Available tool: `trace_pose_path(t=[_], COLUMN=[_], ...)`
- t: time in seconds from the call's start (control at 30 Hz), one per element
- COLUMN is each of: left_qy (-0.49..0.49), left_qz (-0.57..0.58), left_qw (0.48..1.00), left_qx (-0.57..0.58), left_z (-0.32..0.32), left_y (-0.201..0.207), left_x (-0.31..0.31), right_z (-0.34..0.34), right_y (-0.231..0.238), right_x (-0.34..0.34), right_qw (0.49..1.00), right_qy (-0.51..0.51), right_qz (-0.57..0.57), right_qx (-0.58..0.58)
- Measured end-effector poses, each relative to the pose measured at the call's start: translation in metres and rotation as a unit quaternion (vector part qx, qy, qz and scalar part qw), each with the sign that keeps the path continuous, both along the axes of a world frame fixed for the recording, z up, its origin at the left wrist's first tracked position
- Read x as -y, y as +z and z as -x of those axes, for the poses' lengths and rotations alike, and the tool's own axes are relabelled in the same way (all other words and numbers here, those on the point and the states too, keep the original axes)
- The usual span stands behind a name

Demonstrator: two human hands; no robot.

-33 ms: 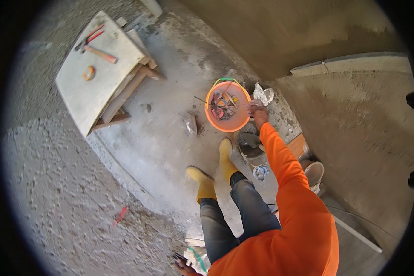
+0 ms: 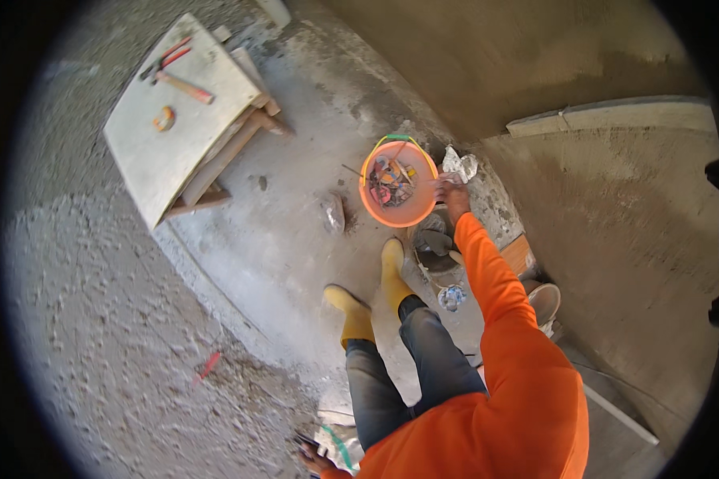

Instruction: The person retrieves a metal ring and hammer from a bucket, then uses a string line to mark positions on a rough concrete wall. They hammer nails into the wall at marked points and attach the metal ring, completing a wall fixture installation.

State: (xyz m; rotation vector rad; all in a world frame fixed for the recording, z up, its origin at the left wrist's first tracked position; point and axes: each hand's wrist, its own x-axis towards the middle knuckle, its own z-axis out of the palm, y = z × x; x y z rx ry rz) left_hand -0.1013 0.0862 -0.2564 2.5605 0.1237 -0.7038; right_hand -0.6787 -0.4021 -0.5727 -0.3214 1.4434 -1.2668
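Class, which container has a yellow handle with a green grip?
The orange bucket beside the right hand; the dark tub and dull bucket show no such handle.

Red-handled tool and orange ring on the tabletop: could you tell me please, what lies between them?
A hammer with a wooden handle lies between them on the pale tabletop, shown in the head view.

With 1 arm [image 2: 499,297] outstretched, the right hand [image 2: 454,194] reaches forward while the left hand [image 2: 319,461] hangs low.
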Motion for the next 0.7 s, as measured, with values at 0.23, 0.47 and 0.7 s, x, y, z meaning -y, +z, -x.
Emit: trace_pose_path(t=[0.23,0.47,0.7], left_qy=[0.107,0.01,-0.021], left_qz=[0.296,0.526,0.599], left_qw=[0.949,0.836,0.785], left_qx=[0.004,-0.153,-0.16], left_z=[0.048,0.09,0.097], left_y=[0.059,0.16,0.233], left_x=[0.106,0.194,0.106], right_z=[-0.029,-0.208,-0.391], right_y=[0.155,0.303,0.471], right_x=[0.012,-0.027,-0.198], right_qw=[0.996,0.905,0.706], right_qy=[0.061,0.412,0.649], right_qz=[-0.035,0.088,0.123], right_qx=[0.047,0.057,0.255])
